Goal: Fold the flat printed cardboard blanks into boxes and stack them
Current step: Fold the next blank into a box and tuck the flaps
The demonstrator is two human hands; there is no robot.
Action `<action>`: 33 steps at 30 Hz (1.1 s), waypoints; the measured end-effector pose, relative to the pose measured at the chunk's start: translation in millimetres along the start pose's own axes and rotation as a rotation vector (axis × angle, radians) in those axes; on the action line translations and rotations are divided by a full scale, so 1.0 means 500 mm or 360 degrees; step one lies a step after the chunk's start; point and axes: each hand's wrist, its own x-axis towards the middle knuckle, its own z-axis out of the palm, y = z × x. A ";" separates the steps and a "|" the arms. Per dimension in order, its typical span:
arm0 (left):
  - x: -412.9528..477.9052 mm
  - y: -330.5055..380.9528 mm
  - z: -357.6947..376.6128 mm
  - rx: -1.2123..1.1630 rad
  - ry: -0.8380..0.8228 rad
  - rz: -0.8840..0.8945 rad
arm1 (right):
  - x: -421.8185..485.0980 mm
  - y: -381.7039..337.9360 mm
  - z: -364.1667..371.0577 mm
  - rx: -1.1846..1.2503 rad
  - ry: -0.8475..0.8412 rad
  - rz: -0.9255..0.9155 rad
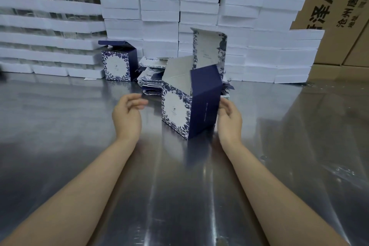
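Observation:
A blue-and-white floral printed box (187, 106) stands on the steel table (79, 146) with its top flaps up and its lid panel raised. My right hand (229, 118) touches the box's dark blue right side with loosely curled fingers. My left hand (127, 114) hovers apart from the box on its left, fingers relaxed and holding nothing. A second folded box (117, 64) with an open lid stands further back on the left. Between them lies a pile of flat printed blanks (151, 80).
Stacks of white foam trays (159, 16) line the back of the table, with lower stacks at the far left (50, 26). Brown shipping cartons (339, 6) with printed characters rise behind at the right.

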 end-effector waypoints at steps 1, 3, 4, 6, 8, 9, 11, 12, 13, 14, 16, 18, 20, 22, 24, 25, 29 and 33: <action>0.002 0.004 0.003 -0.0015 -0.0018 -0.0040 | 0.003 0.001 -0.003 0.0024 0.0018 0.0044; 0.000 0.002 0.012 0.0066 -0.0188 -0.0130 | 0.003 0.002 -0.003 0.0047 0.0034 0.0098; -0.005 -0.002 0.018 0.0151 -0.0341 -0.0149 | 0.001 0.003 -0.002 0.0034 0.0047 0.0096; -0.018 -0.011 0.023 0.0328 -0.0689 -0.0154 | 0.000 0.007 0.002 -0.0020 0.0077 0.0043; -0.031 -0.012 0.022 0.0397 -0.0913 -0.0063 | 0.000 0.009 0.005 -0.0037 0.0007 -0.0011; -0.036 -0.009 0.021 0.0390 -0.0933 0.0031 | -0.001 0.007 0.007 -0.0036 -0.0068 -0.0030; -0.038 -0.001 0.018 0.0454 -0.0866 0.0216 | -0.002 0.005 0.012 -0.0094 -0.0186 -0.0083; -0.038 0.003 0.016 0.0491 -0.0863 0.0292 | -0.003 0.004 0.014 -0.0129 -0.0206 -0.0135; -0.040 0.009 0.015 0.0501 -0.0890 0.0347 | -0.006 0.000 0.016 -0.0145 -0.0214 -0.0214; -0.041 0.014 0.017 0.0486 -0.0929 0.0396 | -0.010 -0.006 0.017 -0.0142 -0.0227 -0.0323; -0.043 0.024 0.021 0.0477 -0.0986 0.0601 | -0.014 -0.017 0.014 -0.0212 -0.0279 -0.0658; -0.040 0.027 0.026 0.0572 -0.0926 0.0864 | -0.011 -0.019 0.007 -0.0384 -0.0336 -0.0980; -0.036 0.034 0.025 0.0588 -0.0829 0.0909 | -0.003 -0.023 0.004 -0.0497 -0.0383 -0.1057; -0.029 0.040 0.020 0.0619 -0.0753 0.0938 | 0.004 -0.028 0.004 -0.0586 -0.0397 -0.1089; -0.023 0.052 0.017 0.0630 -0.0671 0.1099 | 0.011 -0.031 0.004 -0.0606 -0.0398 -0.1204; -0.022 0.059 0.020 0.0556 -0.0638 0.1138 | 0.017 -0.033 0.003 -0.0605 -0.0401 -0.1238; -0.014 0.097 0.040 0.0212 -0.0567 0.0864 | 0.043 -0.046 0.008 -0.0525 -0.0425 -0.1173; 0.047 0.137 0.065 0.0419 -0.0717 0.0321 | 0.078 -0.079 0.020 -0.0288 -0.0519 -0.0695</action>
